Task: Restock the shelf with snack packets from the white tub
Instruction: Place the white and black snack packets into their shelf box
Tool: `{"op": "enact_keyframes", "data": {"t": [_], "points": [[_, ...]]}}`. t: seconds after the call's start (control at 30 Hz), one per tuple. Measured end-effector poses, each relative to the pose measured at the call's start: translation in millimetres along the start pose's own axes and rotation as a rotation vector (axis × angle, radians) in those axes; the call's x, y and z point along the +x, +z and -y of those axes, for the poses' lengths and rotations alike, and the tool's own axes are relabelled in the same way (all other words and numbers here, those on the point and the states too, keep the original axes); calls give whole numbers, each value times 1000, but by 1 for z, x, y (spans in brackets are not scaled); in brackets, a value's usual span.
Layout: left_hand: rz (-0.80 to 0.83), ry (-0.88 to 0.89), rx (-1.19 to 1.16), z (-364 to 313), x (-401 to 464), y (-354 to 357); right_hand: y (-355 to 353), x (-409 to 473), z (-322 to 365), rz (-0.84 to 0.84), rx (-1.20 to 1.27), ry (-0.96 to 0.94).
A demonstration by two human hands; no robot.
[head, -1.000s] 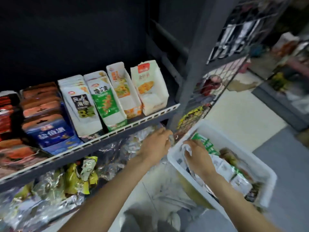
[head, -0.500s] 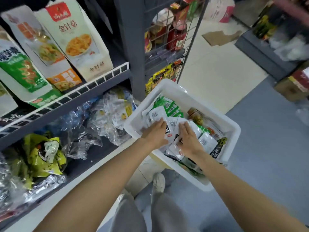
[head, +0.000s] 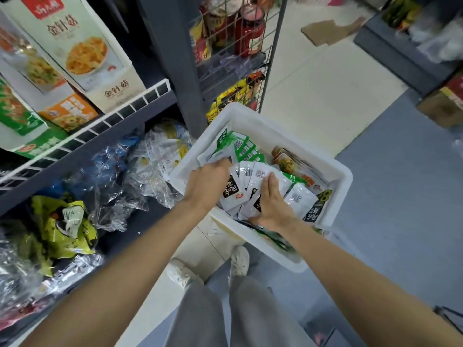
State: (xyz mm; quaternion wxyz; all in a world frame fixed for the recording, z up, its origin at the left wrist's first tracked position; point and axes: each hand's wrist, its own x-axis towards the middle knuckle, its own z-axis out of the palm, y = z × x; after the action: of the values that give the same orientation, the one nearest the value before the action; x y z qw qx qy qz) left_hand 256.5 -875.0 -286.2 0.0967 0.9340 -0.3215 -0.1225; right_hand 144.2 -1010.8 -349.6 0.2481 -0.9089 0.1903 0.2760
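White snack packets [head: 253,189] heaped in the white tub [head: 335,176] just right of the grey shelf [head: 120,136]. Left hand [head: 208,184] curled onto one packet, right hand [head: 271,204] flat, pressing the pile. Nothing lifted out yet; restocking barely under way.

— Open from above over the white tub [head: 260,116], centre right; bare floor [head: 325,91] beyond.
— Blocked at left by the grey upright post [head: 175,58]; lower shelf [head: 82,156] crowded with clear plastic bags [head: 120,176].

A shop: stocked shelf [head: 130,106], jars [head: 251,31] on racks.
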Motion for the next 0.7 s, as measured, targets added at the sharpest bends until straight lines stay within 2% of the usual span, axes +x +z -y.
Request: {"op": "enact_keyframes", "data": {"t": [0.1, 0.2, 0.47, 0.7], "points": [[-160, -91, -145, 16, -4, -19, -1, -5, 2, -5, -12, -31], [-226, -113, -212, 28, -12, -33, -5, -9, 6, 14, -32, -67], [-257, -158, -262, 35, -27, -47, -29, -19, 1, 36, -199, -204], [-259, -164, -238, 33, -33, -56, -53, -21, -4, -75, -274, -269]]}}
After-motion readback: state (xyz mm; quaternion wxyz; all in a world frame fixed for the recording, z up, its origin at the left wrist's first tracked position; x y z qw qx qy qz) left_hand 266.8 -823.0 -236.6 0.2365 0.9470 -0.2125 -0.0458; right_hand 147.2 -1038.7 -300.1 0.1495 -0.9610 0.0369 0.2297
